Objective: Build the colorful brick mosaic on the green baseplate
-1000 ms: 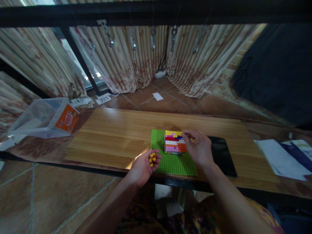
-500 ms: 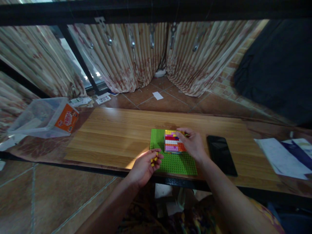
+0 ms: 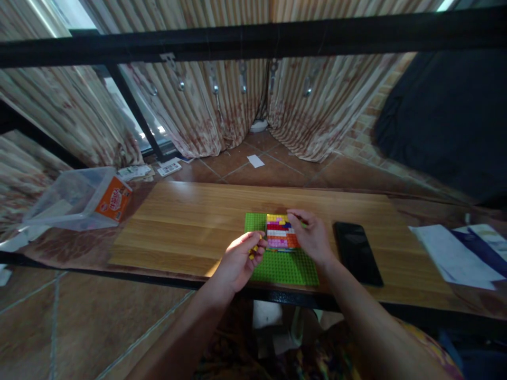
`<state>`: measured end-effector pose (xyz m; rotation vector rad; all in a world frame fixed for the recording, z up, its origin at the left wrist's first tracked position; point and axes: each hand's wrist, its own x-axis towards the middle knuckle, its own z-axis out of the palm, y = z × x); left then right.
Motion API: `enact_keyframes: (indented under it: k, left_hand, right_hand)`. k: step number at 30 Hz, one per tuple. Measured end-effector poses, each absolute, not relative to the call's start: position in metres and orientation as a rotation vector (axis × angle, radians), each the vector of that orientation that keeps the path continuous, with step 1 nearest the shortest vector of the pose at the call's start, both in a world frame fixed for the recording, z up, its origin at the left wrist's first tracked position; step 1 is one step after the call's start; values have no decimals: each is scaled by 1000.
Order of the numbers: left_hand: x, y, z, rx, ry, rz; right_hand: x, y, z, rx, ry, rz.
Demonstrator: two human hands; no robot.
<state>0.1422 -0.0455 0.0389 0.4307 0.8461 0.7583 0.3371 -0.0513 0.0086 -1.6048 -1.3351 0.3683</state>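
A low block of toy bricks [image 3: 277,236], with rows of yellow, red, white, orange and pink, stands on a green studded baseplate [image 3: 285,269]. My left hand [image 3: 242,256] is closed around several small yellow toy bricks [image 3: 252,254], its fingertips close to the block's left side. At the block's right side, my right hand [image 3: 312,235] curls its thumb and fingers round the far right corner. That hand covers part of the block's right edge, and whether a loose brick is also in its fingers is hidden.
The baseplate lies at the front edge of a wooden board [image 3: 190,221]. A black phone [image 3: 357,253] lies right of my right hand, with papers [image 3: 451,253] farther right. A clear plastic bin [image 3: 75,198] with an orange label stands at the left. Curtains hang beyond.
My left hand has moved up and nearer the block, its fingers closing more over the yellow bricks. My right hand stays at the block's right side. The camera view has tilted up slightly.
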Motion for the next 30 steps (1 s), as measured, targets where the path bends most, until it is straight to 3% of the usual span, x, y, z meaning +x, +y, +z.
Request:
enact_keyframes:
  k: [4, 12, 25, 30]
  left_hand:
    - [147, -43, 40, 453, 823, 767]
    - [152, -42, 47, 539, 720, 744]
    - [162, -44, 46, 490, 609, 697]
    - [161, -43, 46, 460, 717, 703]
  right_hand:
    - [331, -63, 28, -1474, -1462, 254]
    - [308, -80, 41, -1291, -1764, 413]
    - [309, -82, 42, -1217, -1520, 689]
    - [331, -78, 40, -1392, -1535, 479]
